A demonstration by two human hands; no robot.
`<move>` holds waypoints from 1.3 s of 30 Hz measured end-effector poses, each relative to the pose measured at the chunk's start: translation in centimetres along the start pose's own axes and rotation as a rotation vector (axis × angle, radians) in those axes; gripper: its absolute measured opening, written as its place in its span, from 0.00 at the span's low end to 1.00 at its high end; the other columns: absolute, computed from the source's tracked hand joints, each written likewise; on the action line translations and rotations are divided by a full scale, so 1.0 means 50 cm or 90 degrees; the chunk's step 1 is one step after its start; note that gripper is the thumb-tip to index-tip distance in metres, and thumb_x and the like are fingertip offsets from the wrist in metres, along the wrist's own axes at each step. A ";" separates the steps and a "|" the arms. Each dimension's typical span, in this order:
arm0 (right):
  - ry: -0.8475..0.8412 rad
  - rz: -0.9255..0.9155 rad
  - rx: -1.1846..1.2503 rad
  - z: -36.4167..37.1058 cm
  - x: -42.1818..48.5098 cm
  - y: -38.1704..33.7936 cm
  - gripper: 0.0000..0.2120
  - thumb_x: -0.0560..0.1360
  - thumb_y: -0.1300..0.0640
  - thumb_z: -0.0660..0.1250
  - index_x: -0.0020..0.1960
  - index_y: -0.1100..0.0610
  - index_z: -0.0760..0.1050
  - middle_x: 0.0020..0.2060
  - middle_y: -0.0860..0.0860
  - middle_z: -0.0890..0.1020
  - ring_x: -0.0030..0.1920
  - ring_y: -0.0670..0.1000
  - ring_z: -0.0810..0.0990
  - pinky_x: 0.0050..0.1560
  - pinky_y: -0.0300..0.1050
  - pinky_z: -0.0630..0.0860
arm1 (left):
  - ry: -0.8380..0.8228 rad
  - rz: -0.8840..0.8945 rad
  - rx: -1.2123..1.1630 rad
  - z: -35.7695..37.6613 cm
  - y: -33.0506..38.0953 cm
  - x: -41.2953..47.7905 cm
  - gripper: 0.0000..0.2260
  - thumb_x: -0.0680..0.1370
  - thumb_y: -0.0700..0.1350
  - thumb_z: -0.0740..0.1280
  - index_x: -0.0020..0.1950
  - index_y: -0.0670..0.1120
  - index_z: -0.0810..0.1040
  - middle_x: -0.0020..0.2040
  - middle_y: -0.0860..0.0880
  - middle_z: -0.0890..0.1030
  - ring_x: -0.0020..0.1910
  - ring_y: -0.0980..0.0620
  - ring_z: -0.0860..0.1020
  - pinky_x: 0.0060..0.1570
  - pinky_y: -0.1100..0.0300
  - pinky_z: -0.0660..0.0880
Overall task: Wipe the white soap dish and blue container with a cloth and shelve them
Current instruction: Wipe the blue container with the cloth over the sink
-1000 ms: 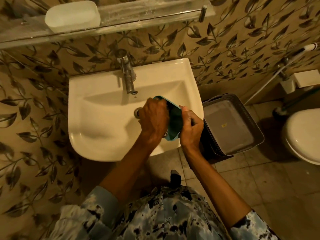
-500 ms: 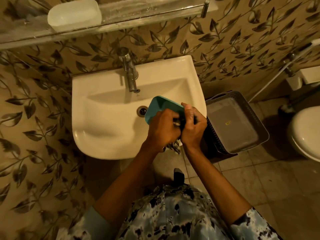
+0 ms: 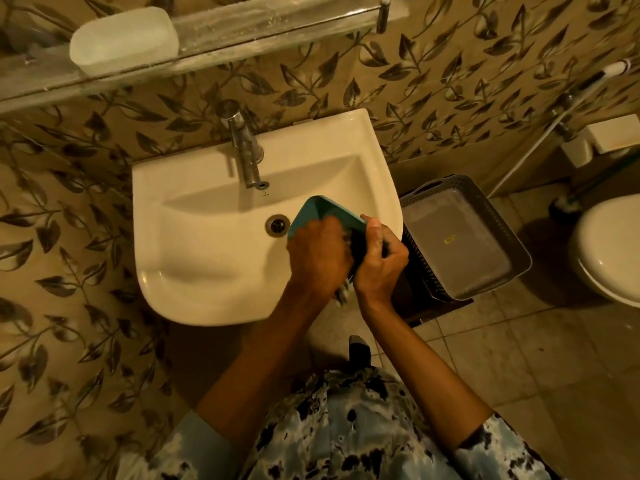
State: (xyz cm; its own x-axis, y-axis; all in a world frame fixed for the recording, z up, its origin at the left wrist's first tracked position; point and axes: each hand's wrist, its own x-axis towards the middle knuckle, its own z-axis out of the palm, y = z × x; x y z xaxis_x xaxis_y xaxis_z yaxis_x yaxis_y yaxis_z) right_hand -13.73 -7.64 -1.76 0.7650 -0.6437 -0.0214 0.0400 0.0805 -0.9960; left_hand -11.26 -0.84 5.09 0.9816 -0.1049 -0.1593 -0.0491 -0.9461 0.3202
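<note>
We hold the blue container (image 3: 320, 210) tilted on its side between our two hands, above the near right part of the sink (image 3: 207, 244). Our right hand (image 3: 381, 266) grips its right rim, fingers curled over the edge and thumb behind it. Our left hand (image 3: 318, 259) is bunched round the cloth (image 3: 342, 295) and presses it into the container's hollow; a patterned end of the cloth hangs out below the grip, between our wrists. Only the container's far left corner shows past our knuckles. Just left of the grip lies the drain (image 3: 277, 225), and beyond it the tap (image 3: 246, 157) rises at the sink's back edge. The white soap dish (image 3: 124, 41) sits well above and left of the grip, on the glass shelf (image 3: 277, 26) against the wall. Just right of our right hand stands a grey basket (image 3: 519, 258) on the floor, and farther right is the toilet (image 3: 609, 251).
</note>
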 end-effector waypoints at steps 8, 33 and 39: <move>-0.020 0.014 -0.006 0.011 0.022 -0.008 0.24 0.75 0.43 0.60 0.50 0.63 0.82 0.48 0.56 0.84 0.52 0.53 0.82 0.55 0.57 0.79 | 0.110 0.029 0.032 -0.020 0.000 0.022 0.09 0.75 0.48 0.68 0.52 0.45 0.79 0.47 0.46 0.83 0.46 0.46 0.82 0.40 0.58 0.72; -0.192 0.013 -0.013 0.116 0.112 -0.055 0.18 0.81 0.51 0.55 0.54 0.59 0.80 0.46 0.53 0.84 0.48 0.46 0.83 0.50 0.43 0.81 | 0.065 -0.478 -0.953 -0.088 0.022 0.136 0.12 0.78 0.47 0.62 0.57 0.43 0.75 0.52 0.41 0.81 0.50 0.43 0.81 0.53 0.45 0.79; -0.224 0.074 -0.106 0.084 0.156 -0.064 0.23 0.83 0.51 0.49 0.33 0.49 0.73 0.31 0.44 0.77 0.32 0.35 0.77 0.36 0.26 0.69 | -0.160 -0.274 -0.540 -0.128 0.056 0.116 0.08 0.78 0.47 0.62 0.45 0.45 0.78 0.44 0.45 0.83 0.45 0.46 0.82 0.50 0.51 0.79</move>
State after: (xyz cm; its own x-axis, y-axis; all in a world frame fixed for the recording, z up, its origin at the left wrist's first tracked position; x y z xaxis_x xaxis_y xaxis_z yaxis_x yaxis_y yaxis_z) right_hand -5.20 -9.73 1.62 0.9327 -0.3356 -0.1320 -0.1424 -0.0062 -0.9898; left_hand -4.55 -2.12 11.03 0.8120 0.0425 -0.5820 0.5487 -0.3951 0.7367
